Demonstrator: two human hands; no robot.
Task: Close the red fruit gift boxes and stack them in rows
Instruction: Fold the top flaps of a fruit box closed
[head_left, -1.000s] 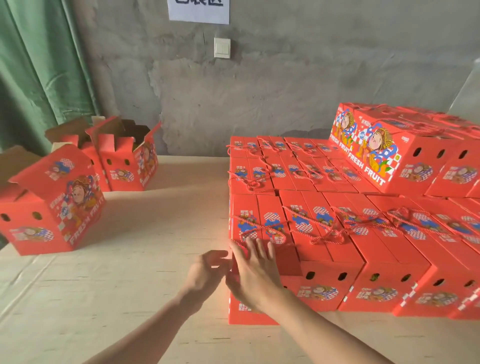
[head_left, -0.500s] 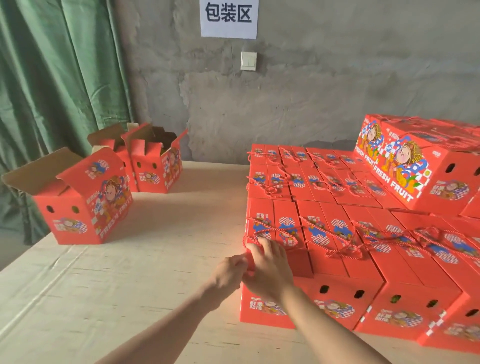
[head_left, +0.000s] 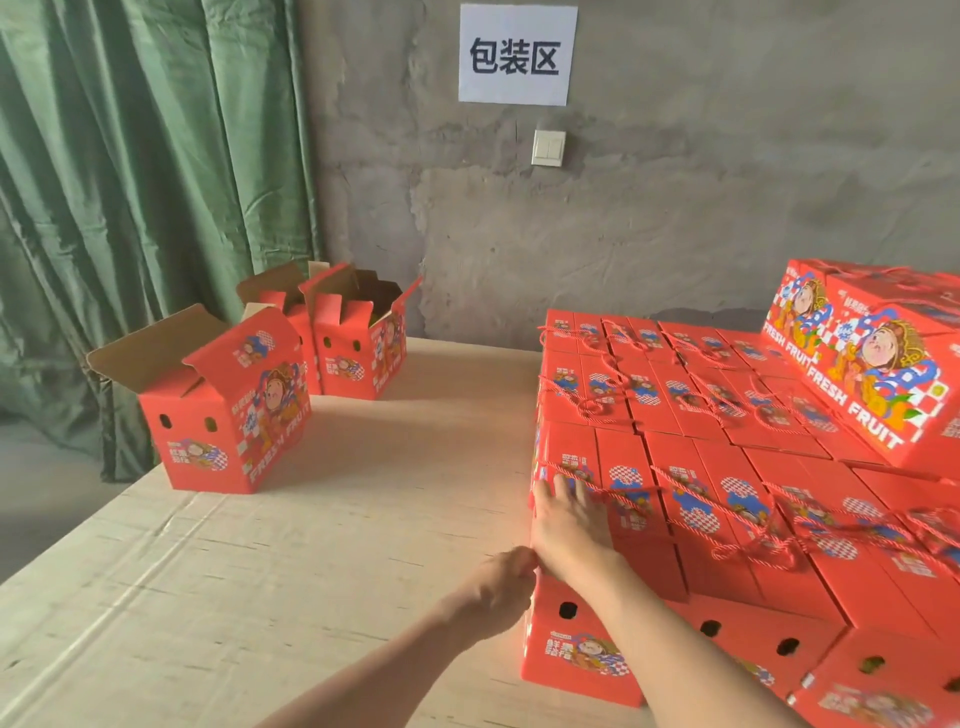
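Observation:
Closed red fruit gift boxes with rope handles stand in tight rows on the right of the table. The nearest left one is the front corner box (head_left: 576, 654). My right hand (head_left: 569, 525) lies flat on its lid, fingers straight over the rope handle. My left hand (head_left: 501, 587) touches that box's left top edge with curled fingers; whether it pinches anything is hidden. A second layer box (head_left: 862, 364) sits on the rows at the far right. Three open boxes wait at the left: the nearest open box (head_left: 228, 405) and two open boxes (head_left: 353, 338) behind it.
The pale wooden table (head_left: 322, 545) runs back to a grey concrete wall with a paper sign (head_left: 517, 54) and a light switch (head_left: 548, 148). A green curtain (head_left: 130, 182) hangs along the left side, past the table's left edge.
The view has lifted and turned left. My right hand has slid further forward and flattened on the front corner box's lid; my left hand stays at the box's left edge.

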